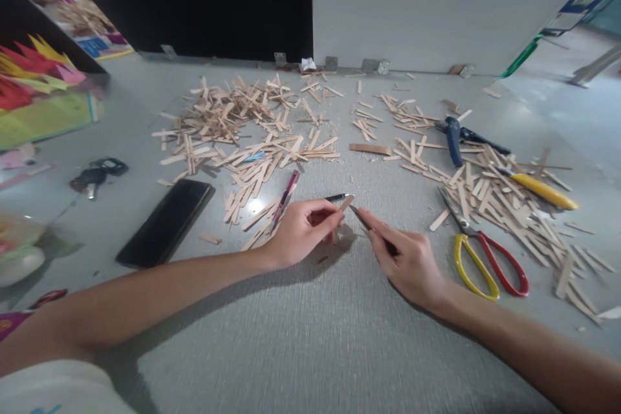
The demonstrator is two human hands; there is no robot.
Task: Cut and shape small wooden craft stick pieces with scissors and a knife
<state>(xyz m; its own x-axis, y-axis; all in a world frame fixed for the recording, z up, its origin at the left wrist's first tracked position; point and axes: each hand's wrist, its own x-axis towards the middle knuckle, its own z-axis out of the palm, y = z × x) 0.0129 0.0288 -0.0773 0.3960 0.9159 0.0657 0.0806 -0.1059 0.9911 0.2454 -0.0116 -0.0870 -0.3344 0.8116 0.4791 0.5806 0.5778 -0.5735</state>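
Pinched between the thumb and fingers of my left hand [310, 223] is a short wooden craft stick [347, 202], its end pointing up and to the right. My right hand [405, 255] grips a thin dark blade-like tool [359, 217], whose handle is hidden in the fingers. The tool's tip is close to the stick's end; whether they touch I cannot tell. A black pen-like item [336, 197] lies just behind my left hand. Beside that hand's wrist, a pink and black cutter-like item [285, 197] rests on loose sticks.
Piles of wooden sticks [228, 110] spread over the grey table [291, 349]. At right are scissors [478, 252] with yellow and red handles, blue-handled pliers [453, 139] and a yellow-handled tool [543, 191]. A phone [167, 223] and keys [97, 174] lie left. A black and white panel [436, 6] stands behind.
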